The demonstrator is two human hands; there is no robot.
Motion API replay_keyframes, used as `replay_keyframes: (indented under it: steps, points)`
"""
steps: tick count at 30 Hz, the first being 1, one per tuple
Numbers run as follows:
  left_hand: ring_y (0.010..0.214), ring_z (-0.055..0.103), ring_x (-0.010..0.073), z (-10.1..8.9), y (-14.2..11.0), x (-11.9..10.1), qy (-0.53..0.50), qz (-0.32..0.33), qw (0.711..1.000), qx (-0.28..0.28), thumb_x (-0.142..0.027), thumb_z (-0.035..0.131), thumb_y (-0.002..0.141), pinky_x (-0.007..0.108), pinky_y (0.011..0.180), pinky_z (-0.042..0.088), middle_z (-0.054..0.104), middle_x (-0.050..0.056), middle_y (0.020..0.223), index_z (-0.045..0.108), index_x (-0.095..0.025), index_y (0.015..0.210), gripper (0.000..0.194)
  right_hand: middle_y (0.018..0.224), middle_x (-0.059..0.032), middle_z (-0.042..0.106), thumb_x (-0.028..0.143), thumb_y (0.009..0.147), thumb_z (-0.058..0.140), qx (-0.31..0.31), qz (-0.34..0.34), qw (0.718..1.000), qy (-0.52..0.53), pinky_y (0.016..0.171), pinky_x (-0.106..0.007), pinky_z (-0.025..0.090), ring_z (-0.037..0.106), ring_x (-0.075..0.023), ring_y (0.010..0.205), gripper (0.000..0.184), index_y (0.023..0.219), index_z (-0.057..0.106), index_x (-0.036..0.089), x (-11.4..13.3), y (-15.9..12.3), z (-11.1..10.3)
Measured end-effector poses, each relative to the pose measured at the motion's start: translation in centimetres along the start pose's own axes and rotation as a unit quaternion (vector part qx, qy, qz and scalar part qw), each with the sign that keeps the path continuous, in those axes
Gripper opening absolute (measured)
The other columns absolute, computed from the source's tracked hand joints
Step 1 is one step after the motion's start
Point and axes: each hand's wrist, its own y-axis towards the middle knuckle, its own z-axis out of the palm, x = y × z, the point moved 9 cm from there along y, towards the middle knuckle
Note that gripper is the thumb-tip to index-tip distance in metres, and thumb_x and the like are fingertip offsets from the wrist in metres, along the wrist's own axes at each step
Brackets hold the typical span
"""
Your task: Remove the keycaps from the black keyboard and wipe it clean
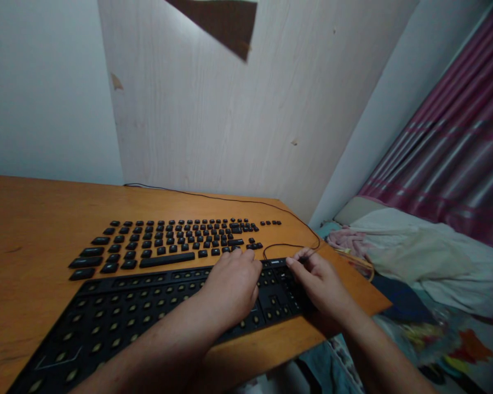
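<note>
A black keyboard (164,295) lies along the front of the desk, its key positions bare and showing pale round centres. My left hand (234,282) is over its right half, knuckles up and fingers bent together at the upper edge, close to loose black keycaps (203,253). What those fingertips hold or touch is hidden. At the keyboard's upper right corner, my right hand (318,279) has its thumb on the top and its fingers curled round the end. Behind the keyboard, the keycaps sit in rows, with a long spacebar (167,260) nearest.
A thin black cable (213,196) runs along the back of the wooden desk (33,235) and loops by my right hand. The desk's right edge borders a bed with rumpled bedding (411,241). A panelled wall (213,120) stands behind, and a purple curtain (447,158) hangs at right.
</note>
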Motion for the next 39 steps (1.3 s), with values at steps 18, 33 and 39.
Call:
replay_keyframes:
  steps: [18, 33, 39]
  points:
    - [0.094, 0.055, 0.0261, -0.1, -0.1, -0.2, -0.001, 0.001, 1.000, 0.007, -0.018, 0.048, 0.082, 0.041, 0.083, 0.047, 0.061, 0.010, 0.101, 0.062, -0.018, 0.092, 0.017, 0.071, 0.0003, 0.059, 0.042, 0.091, 0.053, -0.014, -0.028, 0.993, -0.115, 0.062, -0.028, 0.038, 0.056, -0.0183, 0.066, 0.022, 0.081, 0.054, 0.023, 1.2, -0.5, 0.6]
    - [0.095, 0.055, 0.0268, -0.1, -0.1, -0.2, -0.001, 0.004, 1.000, 0.006, -0.018, 0.049, 0.082, 0.041, 0.083, 0.046, 0.060, 0.010, 0.100, 0.062, -0.017, 0.089, 0.015, 0.081, -0.0020, 0.062, 0.044, 0.093, 0.048, -0.037, -0.005, 0.990, -0.134, 0.070, -0.031, 0.041, 0.060, -0.0214, 0.076, 0.020, 0.088, 0.051, 0.024, -0.4, -0.9, 0.4]
    - [0.093, 0.055, 0.0259, 0.0, 0.0, -0.3, 0.002, 0.005, 1.000, 0.006, -0.016, 0.045, 0.084, 0.041, 0.082, 0.046, 0.060, 0.011, 0.100, 0.061, -0.017, 0.090, 0.017, 0.080, -0.0020, 0.062, 0.044, 0.092, 0.049, -0.040, -0.014, 0.986, -0.159, 0.070, -0.032, 0.042, 0.060, -0.0211, 0.074, 0.020, 0.088, 0.052, 0.024, -0.2, -1.1, 0.5]
